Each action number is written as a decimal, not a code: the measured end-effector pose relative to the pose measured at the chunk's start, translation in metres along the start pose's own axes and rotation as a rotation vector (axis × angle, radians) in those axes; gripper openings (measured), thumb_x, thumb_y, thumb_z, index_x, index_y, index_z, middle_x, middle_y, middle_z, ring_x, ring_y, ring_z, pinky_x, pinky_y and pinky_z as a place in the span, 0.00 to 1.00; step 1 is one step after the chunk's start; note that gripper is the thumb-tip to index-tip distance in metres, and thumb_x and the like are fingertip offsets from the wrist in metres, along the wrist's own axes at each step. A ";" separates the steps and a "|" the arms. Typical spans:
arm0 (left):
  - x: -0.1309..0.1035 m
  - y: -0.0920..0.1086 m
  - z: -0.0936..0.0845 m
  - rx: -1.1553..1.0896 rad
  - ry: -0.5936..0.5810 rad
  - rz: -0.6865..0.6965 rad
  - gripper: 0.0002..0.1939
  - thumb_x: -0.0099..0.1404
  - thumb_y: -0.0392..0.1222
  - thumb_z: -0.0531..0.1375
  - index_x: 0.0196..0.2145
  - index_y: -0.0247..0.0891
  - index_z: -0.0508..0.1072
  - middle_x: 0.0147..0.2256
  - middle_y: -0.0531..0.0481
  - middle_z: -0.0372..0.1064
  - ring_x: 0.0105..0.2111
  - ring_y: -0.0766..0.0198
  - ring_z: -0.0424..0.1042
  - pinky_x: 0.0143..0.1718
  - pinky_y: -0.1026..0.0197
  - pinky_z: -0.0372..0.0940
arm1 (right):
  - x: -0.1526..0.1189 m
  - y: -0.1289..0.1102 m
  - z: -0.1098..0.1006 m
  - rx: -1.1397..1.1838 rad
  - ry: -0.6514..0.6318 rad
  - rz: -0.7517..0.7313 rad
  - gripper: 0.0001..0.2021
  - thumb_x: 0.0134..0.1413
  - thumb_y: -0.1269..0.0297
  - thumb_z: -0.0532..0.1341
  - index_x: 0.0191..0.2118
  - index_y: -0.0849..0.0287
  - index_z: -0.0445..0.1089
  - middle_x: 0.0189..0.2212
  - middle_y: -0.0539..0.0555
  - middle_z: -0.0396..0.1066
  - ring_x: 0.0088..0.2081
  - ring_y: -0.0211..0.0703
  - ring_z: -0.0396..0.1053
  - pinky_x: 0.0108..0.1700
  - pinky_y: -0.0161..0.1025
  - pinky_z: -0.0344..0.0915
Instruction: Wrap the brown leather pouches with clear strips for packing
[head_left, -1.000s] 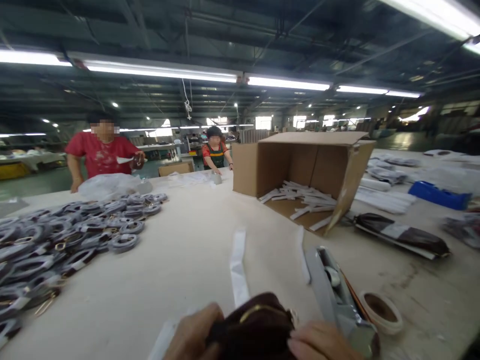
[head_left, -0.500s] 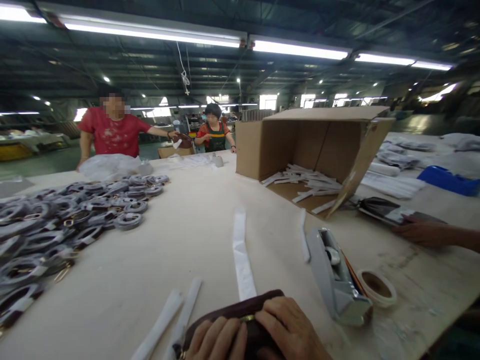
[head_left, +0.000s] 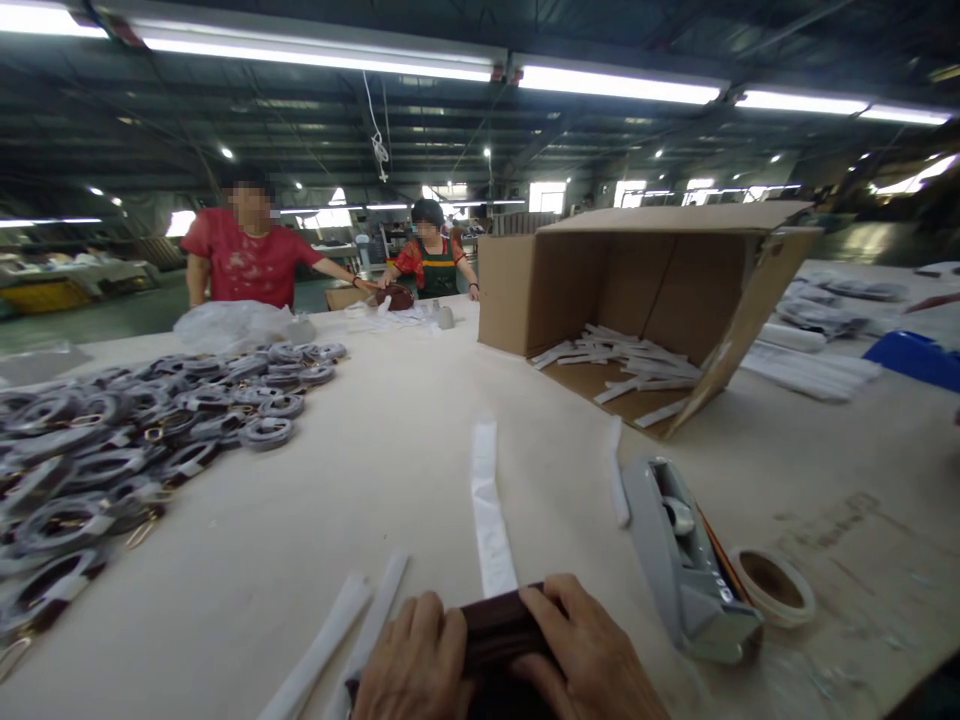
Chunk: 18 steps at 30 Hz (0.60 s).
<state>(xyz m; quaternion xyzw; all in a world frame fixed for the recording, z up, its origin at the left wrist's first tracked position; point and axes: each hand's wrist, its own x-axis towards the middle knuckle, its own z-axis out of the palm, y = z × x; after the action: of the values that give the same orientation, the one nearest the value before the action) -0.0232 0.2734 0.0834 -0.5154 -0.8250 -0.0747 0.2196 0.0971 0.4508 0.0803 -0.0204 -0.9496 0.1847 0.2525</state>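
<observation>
Pressing pouch point(head_left: 499, 635) at near table point(head_left: 375, 500) edge | left hand point(head_left: 416, 665), right hand point(head_left: 592, 660) both grasping it | keep thumbs level (dispenser point(head_left: 686, 560) right) | grip evenly, avoid creasing.

The pouch point(head_left: 499, 630) under both hands is dark maroon brown. The bench point(head_left: 390, 500) is pale cream, stained greyish near its right edge. The strips point(head_left: 489, 510) lying on it are white, as are those inside the box point(head_left: 660, 270), which is plain tan cardboard. The coiled straps point(head_left: 135, 440) are grey with white bands and gold-coloured buckles. The tape dispenser point(head_left: 686, 560) is light grey; the tape roll point(head_left: 776, 585) beside it is off-white with a brown core. The tray point(head_left: 911, 360) far right is bright blue. One person's shirt point(head_left: 247, 265) is red with faint pale marks; another's apron point(head_left: 435, 280) is dark green over red-orange sleeves.
</observation>
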 end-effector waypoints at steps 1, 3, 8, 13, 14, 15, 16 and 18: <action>0.005 0.001 -0.004 -0.014 -0.046 -0.050 0.10 0.46 0.36 0.63 0.30 0.40 0.69 0.31 0.48 0.67 0.31 0.57 0.66 0.30 0.58 0.60 | 0.001 -0.001 0.001 0.011 -0.007 0.036 0.15 0.51 0.68 0.63 0.46 0.58 0.64 0.38 0.54 0.64 0.36 0.45 0.66 0.36 0.39 0.67; 0.017 0.003 -0.014 -0.070 -0.204 -0.123 0.09 0.46 0.37 0.63 0.28 0.41 0.70 0.34 0.47 0.68 0.33 0.54 0.67 0.33 0.55 0.60 | 0.004 -0.002 0.002 0.026 0.010 0.040 0.14 0.47 0.71 0.65 0.41 0.57 0.65 0.40 0.54 0.65 0.38 0.47 0.64 0.38 0.41 0.65; 0.040 0.000 -0.037 -0.303 -0.609 -0.207 0.12 0.48 0.35 0.58 0.33 0.41 0.70 0.34 0.48 0.71 0.36 0.54 0.68 0.38 0.55 0.59 | 0.019 -0.001 0.000 0.051 0.017 -0.100 0.12 0.48 0.72 0.66 0.36 0.59 0.63 0.34 0.50 0.67 0.37 0.46 0.63 0.39 0.44 0.58; 0.049 -0.009 -0.055 -0.444 -0.519 -0.289 0.21 0.52 0.37 0.53 0.45 0.42 0.67 0.38 0.47 0.72 0.38 0.54 0.70 0.38 0.58 0.59 | 0.064 0.001 -0.016 0.045 0.019 -0.271 0.10 0.55 0.70 0.63 0.42 0.60 0.64 0.41 0.53 0.69 0.43 0.46 0.64 0.46 0.47 0.58; 0.051 -0.010 -0.058 -0.460 -0.501 -0.302 0.23 0.53 0.37 0.53 0.48 0.44 0.65 0.38 0.47 0.72 0.38 0.54 0.71 0.38 0.58 0.59 | 0.073 -0.001 -0.020 0.033 0.052 -0.303 0.10 0.58 0.70 0.61 0.46 0.60 0.63 0.44 0.55 0.68 0.46 0.47 0.64 0.49 0.48 0.57; 0.053 -0.011 -0.061 -0.459 -0.492 -0.329 0.24 0.55 0.36 0.52 0.50 0.46 0.64 0.39 0.48 0.72 0.38 0.54 0.71 0.38 0.58 0.59 | 0.080 -0.005 -0.023 0.020 0.100 -0.316 0.11 0.61 0.69 0.58 0.49 0.61 0.62 0.47 0.57 0.67 0.48 0.48 0.63 0.50 0.49 0.57; 0.055 -0.012 -0.063 -0.442 -0.487 -0.370 0.24 0.56 0.36 0.51 0.51 0.48 0.63 0.38 0.48 0.73 0.39 0.54 0.71 0.38 0.58 0.59 | 0.085 -0.010 -0.025 0.013 0.160 -0.312 0.11 0.63 0.70 0.55 0.51 0.62 0.61 0.47 0.59 0.67 0.48 0.48 0.63 0.49 0.49 0.59; 0.058 -0.016 -0.062 -0.383 -0.474 -0.490 0.24 0.58 0.37 0.50 0.52 0.52 0.64 0.37 0.49 0.73 0.40 0.53 0.72 0.39 0.57 0.59 | 0.085 -0.024 -0.023 0.050 0.243 -0.270 0.11 0.65 0.70 0.50 0.50 0.64 0.61 0.43 0.60 0.68 0.44 0.48 0.65 0.44 0.46 0.63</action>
<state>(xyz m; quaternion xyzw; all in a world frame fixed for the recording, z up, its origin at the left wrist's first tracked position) -0.0415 0.2914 0.1656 -0.3378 -0.9226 -0.1561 -0.1017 0.0354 0.4476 0.1470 0.0912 -0.9013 0.1689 0.3884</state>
